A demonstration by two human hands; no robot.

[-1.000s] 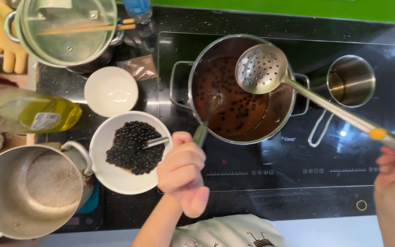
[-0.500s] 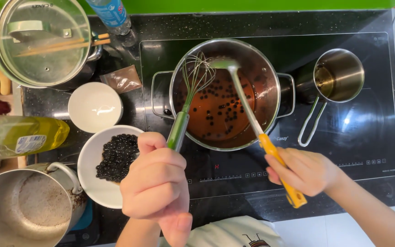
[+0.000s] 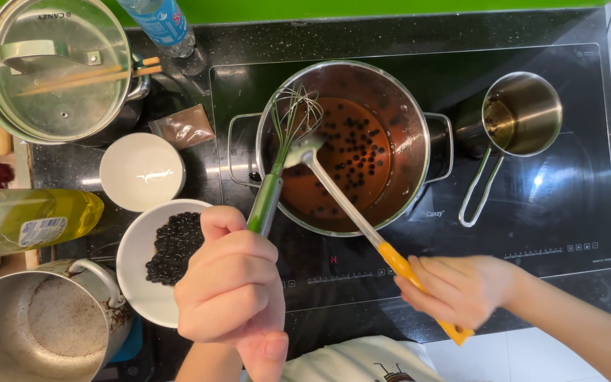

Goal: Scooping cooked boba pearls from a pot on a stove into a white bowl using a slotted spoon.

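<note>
The black cooktop fills most of your view, and the big steel pot sits at its middle, holding reddish-brown liquid with dark pearls floating in it. To the far left stands a lidded pot with chopsticks across it, and at the near left corner an empty steel pot. A yellow bottle lies on its side at the left edge. Your left hand is closed in a fist round the green handle of the whisk, whose long axis runs up and slightly right from your fist, wire head resting inside the pot's left side. Your right hand is curled round the orange handle of the skimmer ladle; its shaft slants up and left from that hand, over the pot's near rim, ending with the bowl edge-on beside the whisk wires. So both tools meet at the pot's left half, far from you, and your left hand is the nearer of the two to the pot. Just left of your left hand is a white bowl with a heap of dark pearls, and beyond it an empty white bowl. A small steel saucepan stands right of the big pot, well apart from either hand.
</note>
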